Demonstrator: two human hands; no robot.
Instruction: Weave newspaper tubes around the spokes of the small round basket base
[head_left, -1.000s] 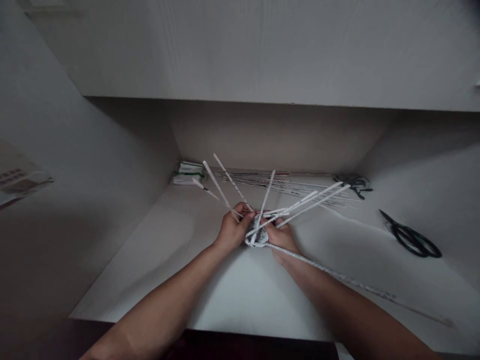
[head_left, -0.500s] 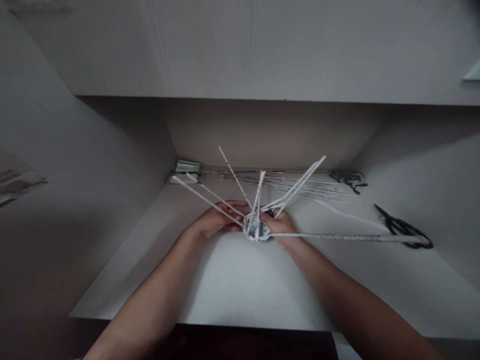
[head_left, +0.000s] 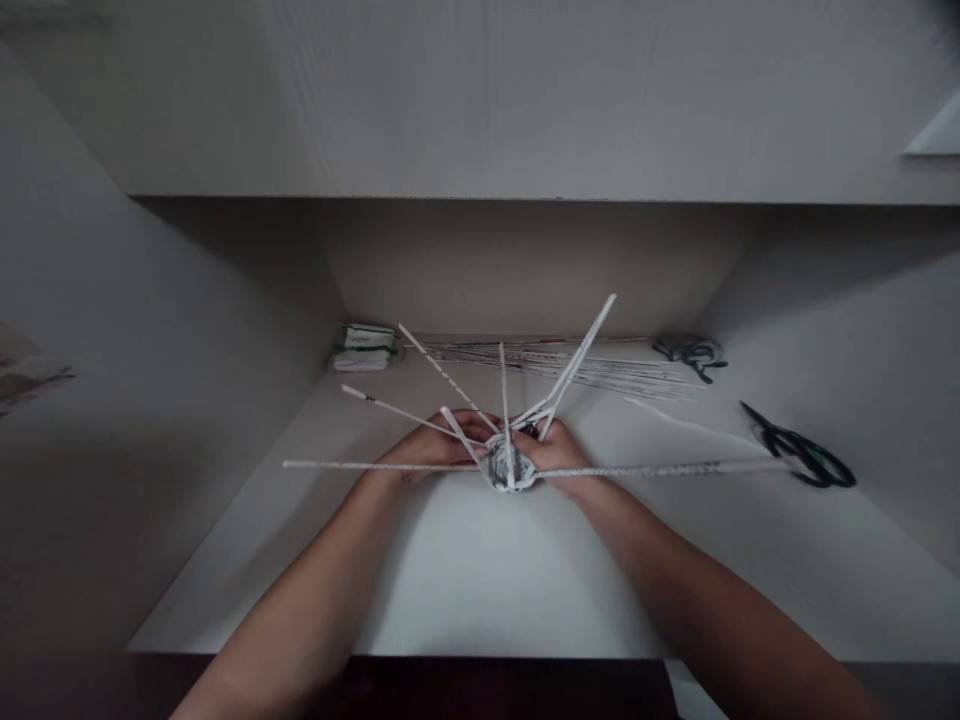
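A small round woven base of rolled paper (head_left: 511, 466) stands on edge over the white desk (head_left: 480, 580), with several thin paper sticks fanning out from it. One long stick (head_left: 675, 469) runs out to the right and another (head_left: 360, 465) to the left. My left hand (head_left: 429, 448) lies behind the base on its left, fingers stretched toward it and touching the sticks. On the base's right side, my right hand (head_left: 556, 456) grips the woven piece with closed fingers.
A bundle of spare paper sticks (head_left: 570, 362) lies along the back wall. Black scissors (head_left: 801, 459) rest at the right. A white and green packet (head_left: 363, 347) sits in the back left corner, and a dark tangled item (head_left: 691, 353) at the back right.
The woven piece has been turned, so its sticks swung round; one now points far left. My left hand has let go of its grip and stretched out.
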